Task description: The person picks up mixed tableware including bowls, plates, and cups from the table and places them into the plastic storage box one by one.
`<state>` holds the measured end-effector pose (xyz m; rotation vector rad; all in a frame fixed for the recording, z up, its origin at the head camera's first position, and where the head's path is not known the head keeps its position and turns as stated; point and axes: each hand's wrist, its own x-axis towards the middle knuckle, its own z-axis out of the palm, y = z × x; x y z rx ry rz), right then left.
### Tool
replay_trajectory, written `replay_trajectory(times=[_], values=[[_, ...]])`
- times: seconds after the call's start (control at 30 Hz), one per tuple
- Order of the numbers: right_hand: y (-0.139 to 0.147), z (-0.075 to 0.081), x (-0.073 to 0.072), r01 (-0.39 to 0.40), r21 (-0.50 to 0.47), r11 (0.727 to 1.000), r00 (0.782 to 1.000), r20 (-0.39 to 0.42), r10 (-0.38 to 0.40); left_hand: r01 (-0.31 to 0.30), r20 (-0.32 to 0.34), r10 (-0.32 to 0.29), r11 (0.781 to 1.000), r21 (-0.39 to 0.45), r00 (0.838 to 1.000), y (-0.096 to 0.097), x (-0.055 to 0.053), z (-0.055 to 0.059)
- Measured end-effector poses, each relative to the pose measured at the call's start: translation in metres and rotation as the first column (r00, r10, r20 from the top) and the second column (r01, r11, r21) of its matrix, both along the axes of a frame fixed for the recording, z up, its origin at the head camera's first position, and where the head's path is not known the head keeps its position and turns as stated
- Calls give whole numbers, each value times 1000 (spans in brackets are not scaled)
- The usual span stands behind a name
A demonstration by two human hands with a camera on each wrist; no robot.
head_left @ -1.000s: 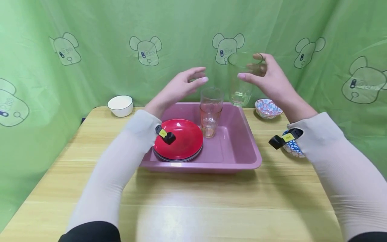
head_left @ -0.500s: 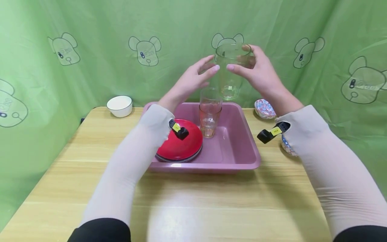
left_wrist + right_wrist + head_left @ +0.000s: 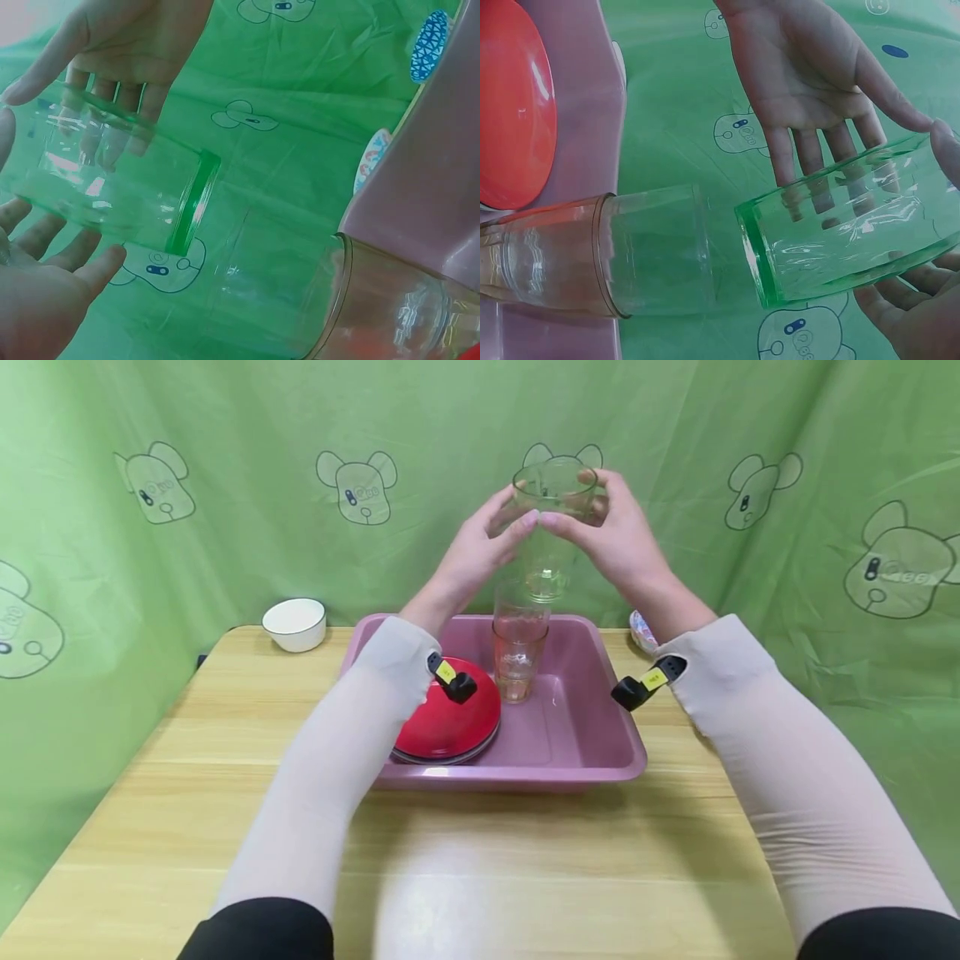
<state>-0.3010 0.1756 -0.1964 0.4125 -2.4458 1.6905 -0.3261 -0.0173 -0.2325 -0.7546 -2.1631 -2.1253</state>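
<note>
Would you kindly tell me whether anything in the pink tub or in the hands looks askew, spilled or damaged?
Nothing stands out: no spill or breakage shows. In the pink tub, the nested glasses stand upright beside the red plate, and the left hand and right hand hold the green glass above them.

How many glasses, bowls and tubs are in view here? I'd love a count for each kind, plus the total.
Glasses: 3 (green glass, clear glass, orange glass)
Bowls: 3 (white bowl, pink-patterned bowl, blue-patterned bowl)
Tubs: 1 (pink tub)
Total: 7
</note>
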Motion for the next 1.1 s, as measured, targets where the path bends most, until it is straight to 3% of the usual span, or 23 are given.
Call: replay_trajectory(times=[0.4, 0.7, 0.93, 1.1], values=[[-13, -17, -17, -5, -102, 995, 998, -59, -1, -58, 32, 57, 997, 43, 998, -5, -13, -6], [-23, -31, -21, 17, -156, 988, 1000, -19, -20, -86, 51, 84, 996, 27, 995, -10, -18, -18], [-23, -44, -23, 41, -101, 994, 999, -14, -43, -88, 72, 88, 996, -6, 993, -11, -21, -29], [-22, -52, -25, 50, -53, 997, 999, -12, -51, -103, 52, 105, 993, -55, 993, -11, -23, -38]])
